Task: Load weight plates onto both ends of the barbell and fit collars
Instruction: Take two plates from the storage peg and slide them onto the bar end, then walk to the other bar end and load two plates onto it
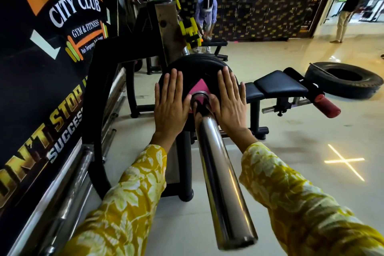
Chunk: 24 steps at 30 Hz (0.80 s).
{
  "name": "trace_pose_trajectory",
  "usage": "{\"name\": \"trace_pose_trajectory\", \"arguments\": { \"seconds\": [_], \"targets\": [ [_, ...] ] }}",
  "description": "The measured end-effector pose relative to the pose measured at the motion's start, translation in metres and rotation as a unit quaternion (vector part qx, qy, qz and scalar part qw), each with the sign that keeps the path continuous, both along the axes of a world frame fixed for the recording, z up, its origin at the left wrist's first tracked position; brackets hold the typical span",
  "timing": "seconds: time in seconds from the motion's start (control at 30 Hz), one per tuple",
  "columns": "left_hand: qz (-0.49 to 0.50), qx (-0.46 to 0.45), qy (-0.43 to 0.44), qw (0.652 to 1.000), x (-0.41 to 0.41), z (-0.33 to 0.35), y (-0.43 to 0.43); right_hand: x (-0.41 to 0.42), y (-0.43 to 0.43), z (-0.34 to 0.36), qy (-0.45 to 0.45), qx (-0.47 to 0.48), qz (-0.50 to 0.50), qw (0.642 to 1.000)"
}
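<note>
A chrome barbell sleeve runs from the bottom of the view away from me. A black weight plate with a pink centre label sits on the sleeve, far along it. My left hand lies flat on the plate's face left of the sleeve, fingers straight and spread. My right hand lies flat on the plate right of the sleeve in the same way. Neither hand grips anything. No collar is visible on the sleeve.
A black rack frame and steel rails stand at left against a gym banner. A black bench with a red roller extends right. A tyre lies on the floor beyond. Two people are further back.
</note>
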<state>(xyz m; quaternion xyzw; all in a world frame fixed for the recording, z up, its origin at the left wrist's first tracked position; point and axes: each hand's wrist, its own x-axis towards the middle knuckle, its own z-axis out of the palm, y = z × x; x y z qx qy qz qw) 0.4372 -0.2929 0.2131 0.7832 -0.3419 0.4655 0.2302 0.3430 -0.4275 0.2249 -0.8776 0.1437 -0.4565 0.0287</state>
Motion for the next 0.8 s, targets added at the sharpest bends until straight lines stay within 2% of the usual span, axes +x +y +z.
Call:
{"name": "trace_pose_trajectory", "arguments": {
  "seconds": [0.1, 0.27, 0.57, 0.8],
  "targets": [
    [-0.040, -0.002, 0.058, 0.997, -0.029, 0.008, 0.017, -0.033, 0.016, 0.004, 0.025, 0.031, 0.016, 0.999],
    [-0.047, -0.004, 0.095, 0.994, -0.090, 0.014, 0.050, -0.099, 0.041, 0.007, 0.026, 0.032, 0.026, 0.999],
    [-0.046, -0.024, 0.106, 0.993, -0.203, 0.003, 0.109, -0.228, 0.093, -0.006, 0.021, 0.070, 0.044, 0.996],
    [-0.073, -0.034, 0.113, 0.990, -0.286, 0.003, 0.153, -0.290, 0.157, -0.011, 0.025, 0.074, 0.053, 0.996]
  ]
}}
